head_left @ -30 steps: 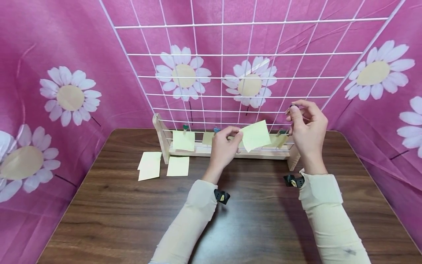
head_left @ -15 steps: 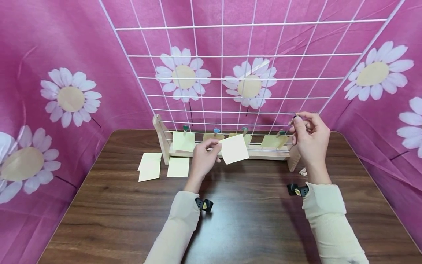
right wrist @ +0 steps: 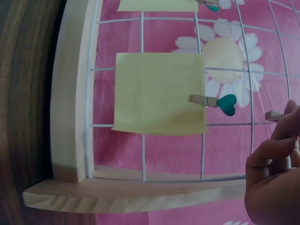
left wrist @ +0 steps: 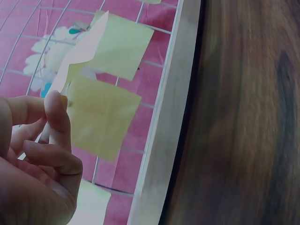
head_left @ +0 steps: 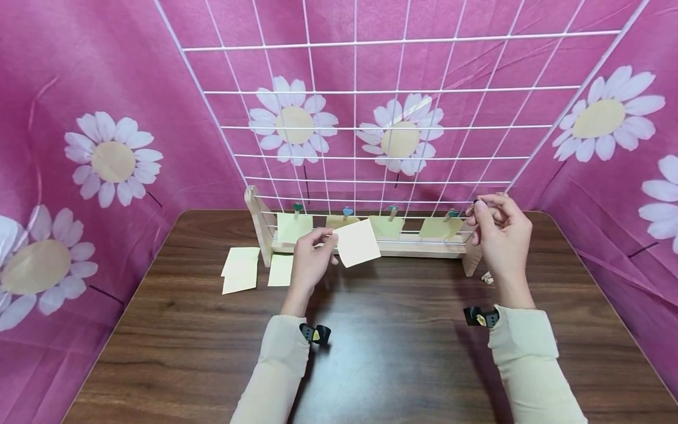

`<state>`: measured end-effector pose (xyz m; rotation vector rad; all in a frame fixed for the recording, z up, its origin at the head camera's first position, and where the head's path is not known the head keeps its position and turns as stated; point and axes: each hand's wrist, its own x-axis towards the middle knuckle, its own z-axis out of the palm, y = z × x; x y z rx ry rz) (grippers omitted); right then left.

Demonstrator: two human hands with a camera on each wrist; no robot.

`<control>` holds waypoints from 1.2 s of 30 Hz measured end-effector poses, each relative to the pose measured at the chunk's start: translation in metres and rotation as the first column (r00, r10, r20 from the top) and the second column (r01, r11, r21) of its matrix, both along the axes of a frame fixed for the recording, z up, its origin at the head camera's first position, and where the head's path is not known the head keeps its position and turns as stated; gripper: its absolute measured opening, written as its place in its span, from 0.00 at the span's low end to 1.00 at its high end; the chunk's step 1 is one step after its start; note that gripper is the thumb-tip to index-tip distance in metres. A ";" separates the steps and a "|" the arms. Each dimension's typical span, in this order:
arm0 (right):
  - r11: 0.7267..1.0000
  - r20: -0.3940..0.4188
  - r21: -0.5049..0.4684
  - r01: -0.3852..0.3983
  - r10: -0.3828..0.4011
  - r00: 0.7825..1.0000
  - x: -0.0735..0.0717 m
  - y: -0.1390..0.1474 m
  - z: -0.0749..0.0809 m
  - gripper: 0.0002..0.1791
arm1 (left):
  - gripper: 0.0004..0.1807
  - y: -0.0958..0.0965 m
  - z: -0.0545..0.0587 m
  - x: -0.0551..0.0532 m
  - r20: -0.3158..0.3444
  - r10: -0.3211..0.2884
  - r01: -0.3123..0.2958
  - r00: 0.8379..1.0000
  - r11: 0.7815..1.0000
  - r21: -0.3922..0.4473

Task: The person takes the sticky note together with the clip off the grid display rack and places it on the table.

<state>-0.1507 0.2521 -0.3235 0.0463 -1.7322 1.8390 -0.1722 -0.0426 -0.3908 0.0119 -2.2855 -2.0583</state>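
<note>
A pale yellow sticky note (head_left: 358, 243) is pinched at its left corner by my left hand (head_left: 311, 259), in front of the white wire grid (head_left: 355, 128). Between thumb and index finger my right hand (head_left: 503, 235) pinches a small wooden clothespin (right wrist: 273, 116), near the grid's lower right. Several notes hang along the grid's bottom rows under heart-topped clothespins; the rightmost note (right wrist: 159, 93) has a green-heart clothespin (right wrist: 218, 102). In the left wrist view the held note shows nearly edge-on, before a hanging darker yellow note (left wrist: 104, 117).
Loose sticky notes (head_left: 241, 271) lie on the brown table (head_left: 392, 353) at the left, one partly behind my left hand. Small wooden clothespins (head_left: 487, 277) lie by my right wrist. A wooden stand (head_left: 424, 249) holds the grid before a pink flowered cloth (head_left: 201, 147).
My left hand has moved left and toward me with the sticky note, uncovering hanging notes behind it. My right hand has lowered slightly, keeping the clothespin.
</note>
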 end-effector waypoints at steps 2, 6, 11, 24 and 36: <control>1.000 0.003 -0.005 0.010 -0.010 1.000 0.001 0.002 -0.004 0.08 | 0.10 -0.004 -0.002 0.001 0.008 0.003 -0.003 1.000 1.000 -0.004; 0.998 0.029 -0.014 0.057 -0.056 0.998 -0.001 0.010 -0.016 0.08 | 0.10 -0.012 -0.006 0.002 0.024 0.011 -0.011 1.000 1.000 -0.013; 0.994 0.070 -0.072 0.083 -0.077 0.995 0.000 0.019 -0.027 0.07 | 0.10 -0.023 -0.011 0.006 0.031 0.028 -0.027 0.999 0.999 -0.027; 0.979 0.155 -0.162 0.119 -0.094 0.983 0.010 0.034 -0.050 0.06 | 0.10 -0.049 -0.019 0.011 0.070 0.066 -0.058 0.995 0.993 -0.106; 0.966 0.338 -0.123 0.226 -0.173 0.925 0.023 0.047 -0.071 0.03 | 0.09 -0.060 -0.029 0.012 0.122 0.065 -0.046 0.990 0.988 -0.148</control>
